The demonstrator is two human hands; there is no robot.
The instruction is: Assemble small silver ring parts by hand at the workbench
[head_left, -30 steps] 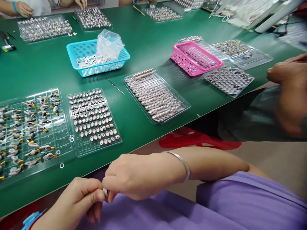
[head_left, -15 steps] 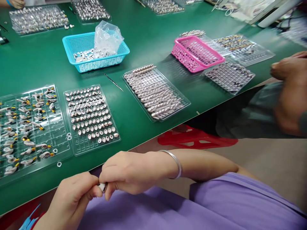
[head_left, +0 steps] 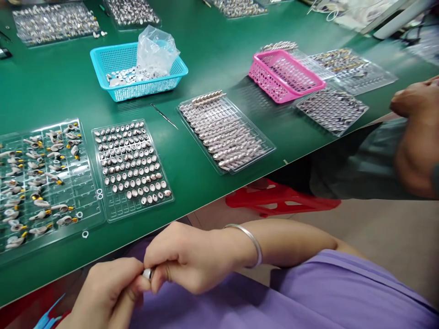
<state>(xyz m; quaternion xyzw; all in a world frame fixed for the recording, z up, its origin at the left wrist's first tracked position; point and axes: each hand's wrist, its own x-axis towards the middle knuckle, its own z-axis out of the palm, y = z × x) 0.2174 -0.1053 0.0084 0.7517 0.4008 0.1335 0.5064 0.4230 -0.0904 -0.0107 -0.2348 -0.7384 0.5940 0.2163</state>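
Note:
A small white earbud shell (head_left: 147,273) with a dark end shows between my two hands, low in front of the table edge. My left hand (head_left: 111,285) pinches it from the left with thumb and forefinger. From the other side, my right hand (head_left: 187,256) closes its thumb and curled fingers on the dark end; most of the shell is hidden. Closest on the table is a clear tray (head_left: 120,211) with rows of small white oval shells. Left of it, a larger clear tray (head_left: 87,187) holds grey-white earbud pieces with yellow ends.
A blue basket (head_left: 137,93) contains white pieces and a plastic bag (head_left: 156,50). Tweezers (head_left: 163,116) lie before a tray of white strips (head_left: 229,132). Further right are a pink basket (head_left: 284,82) and another person's hand (head_left: 416,98). A red stool (head_left: 274,198) stands below.
Both hands sit slightly lower, with the shell still between them and turned a little. The whole view has shifted slightly.

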